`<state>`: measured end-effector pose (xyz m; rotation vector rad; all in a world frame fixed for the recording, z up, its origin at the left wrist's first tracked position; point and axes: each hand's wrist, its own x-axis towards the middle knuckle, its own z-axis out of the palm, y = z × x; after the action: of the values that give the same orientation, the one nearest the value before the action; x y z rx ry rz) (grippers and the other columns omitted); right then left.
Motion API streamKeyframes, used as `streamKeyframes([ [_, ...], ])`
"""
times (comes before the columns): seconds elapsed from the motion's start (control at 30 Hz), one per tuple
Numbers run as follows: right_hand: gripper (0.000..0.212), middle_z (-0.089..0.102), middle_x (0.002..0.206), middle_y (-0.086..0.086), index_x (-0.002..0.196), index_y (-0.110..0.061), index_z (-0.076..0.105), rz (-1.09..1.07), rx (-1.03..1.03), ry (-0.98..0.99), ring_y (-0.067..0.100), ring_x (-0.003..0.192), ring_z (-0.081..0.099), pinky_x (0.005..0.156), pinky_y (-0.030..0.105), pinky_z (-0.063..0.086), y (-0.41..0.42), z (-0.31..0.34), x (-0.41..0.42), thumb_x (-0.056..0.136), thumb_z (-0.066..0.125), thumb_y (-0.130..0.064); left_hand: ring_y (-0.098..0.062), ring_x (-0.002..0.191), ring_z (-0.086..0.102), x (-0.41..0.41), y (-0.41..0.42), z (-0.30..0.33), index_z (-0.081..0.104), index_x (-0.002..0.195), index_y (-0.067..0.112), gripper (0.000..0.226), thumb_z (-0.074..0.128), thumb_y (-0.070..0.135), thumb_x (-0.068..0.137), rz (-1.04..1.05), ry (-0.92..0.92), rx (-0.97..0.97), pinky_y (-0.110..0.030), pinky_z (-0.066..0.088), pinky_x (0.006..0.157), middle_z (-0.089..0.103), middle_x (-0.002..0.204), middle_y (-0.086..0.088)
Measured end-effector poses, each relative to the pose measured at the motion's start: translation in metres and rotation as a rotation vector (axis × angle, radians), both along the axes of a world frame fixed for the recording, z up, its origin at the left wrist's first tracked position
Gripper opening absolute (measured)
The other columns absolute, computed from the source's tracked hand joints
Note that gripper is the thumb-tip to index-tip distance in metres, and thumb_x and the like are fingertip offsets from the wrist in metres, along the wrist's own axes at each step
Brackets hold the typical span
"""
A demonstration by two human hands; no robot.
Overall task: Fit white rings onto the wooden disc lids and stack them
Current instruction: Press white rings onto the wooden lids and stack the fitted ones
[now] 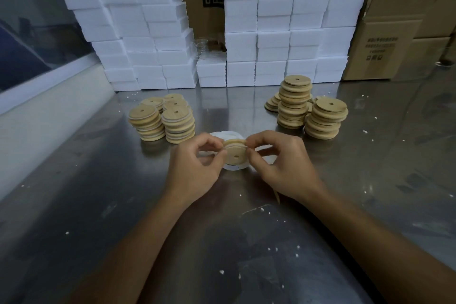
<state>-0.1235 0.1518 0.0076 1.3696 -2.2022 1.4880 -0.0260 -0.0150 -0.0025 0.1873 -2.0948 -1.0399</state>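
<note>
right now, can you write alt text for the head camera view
Both hands, left hand and right hand, pinch a wooden disc lid over loose white rings on a steel table. Ringed lid stacks stand at the left, bare lid stacks at the right, white foam blocks behind.

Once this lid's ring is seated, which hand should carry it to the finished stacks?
Probably left. The ringed stacks stand on the left hand's side, while the bare-lid stacks stand on the right hand's side. Both hands now pinch the lid, so either could release.
</note>
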Motion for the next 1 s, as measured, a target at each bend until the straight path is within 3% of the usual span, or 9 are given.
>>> streamKeyframes([
  [0.17, 0.008, 0.071, 0.093, 0.005, 0.096, -0.006, 0.071, 0.039, 0.064, 0.203, 0.018, 0.087, 0.066, 0.078, 0.038, 0.055, -0.001, 0.005, 0.004, 0.089, 0.067, -0.006, -0.010, 0.082, 0.067, 0.002, 0.006, 0.005, 0.067, 0.082, 0.020, 0.005, 0.071, 0.018, 0.081, -0.062, 0.047, -0.183, -0.037, 0.058, 0.069, 0.068, 0.081, 0.011],
  [0.3, 0.008, 0.071, 0.095, 0.005, 0.095, -0.006, 0.071, 0.023, 0.047, 0.215, 0.018, 0.088, 0.067, 0.077, 0.040, 0.054, -0.001, 0.004, 0.003, 0.088, 0.070, -0.008, -0.010, 0.077, 0.066, 0.002, 0.007, 0.006, 0.067, 0.078, 0.016, 0.004, 0.069, 0.017, 0.079, -0.038, 0.035, -0.145, -0.039, 0.057, 0.069, 0.068, 0.076, 0.010],
  [0.5, 0.013, 0.075, 0.095, -0.001, 0.099, -0.008, 0.075, -0.036, 0.056, 0.047, 0.012, 0.091, 0.070, 0.085, 0.036, 0.058, -0.001, -0.001, 0.000, 0.087, 0.073, -0.014, -0.008, 0.079, 0.066, 0.002, 0.006, 0.006, 0.066, 0.077, 0.018, 0.005, 0.069, 0.015, 0.078, -0.017, 0.014, -0.077, -0.038, 0.056, 0.074, 0.069, 0.079, 0.011],
  [0.7, 0.009, 0.077, 0.094, -0.003, 0.093, -0.005, 0.078, -0.035, -0.015, -0.136, 0.005, 0.084, 0.073, 0.084, 0.029, 0.060, -0.003, -0.001, 0.001, 0.085, 0.076, -0.009, -0.010, 0.080, 0.067, 0.001, 0.001, 0.003, 0.061, 0.074, 0.026, 0.011, 0.068, 0.018, 0.077, -0.009, -0.009, -0.017, -0.039, 0.058, 0.075, 0.068, 0.080, 0.013],
  [0.9, 0.006, 0.077, 0.091, -0.001, 0.089, -0.006, 0.079, -0.047, 0.012, -0.233, 0.008, 0.083, 0.074, 0.084, 0.033, 0.061, -0.003, -0.002, -0.003, 0.083, 0.078, -0.008, -0.013, 0.082, 0.069, -0.001, -0.004, 0.000, 0.061, 0.075, 0.030, 0.013, 0.068, 0.018, 0.076, -0.026, -0.026, 0.022, -0.036, 0.057, 0.078, 0.069, 0.082, 0.011],
  [1.0, 0.006, 0.077, 0.091, 0.000, 0.089, -0.006, 0.078, -0.039, 0.029, -0.266, 0.010, 0.083, 0.074, 0.083, 0.036, 0.061, -0.002, -0.003, -0.003, 0.083, 0.078, -0.010, -0.011, 0.080, 0.069, -0.001, -0.004, 0.000, 0.061, 0.070, 0.032, 0.021, 0.069, 0.014, 0.076, -0.029, -0.030, 0.090, -0.028, 0.055, 0.076, 0.070, 0.080, 0.012],
])
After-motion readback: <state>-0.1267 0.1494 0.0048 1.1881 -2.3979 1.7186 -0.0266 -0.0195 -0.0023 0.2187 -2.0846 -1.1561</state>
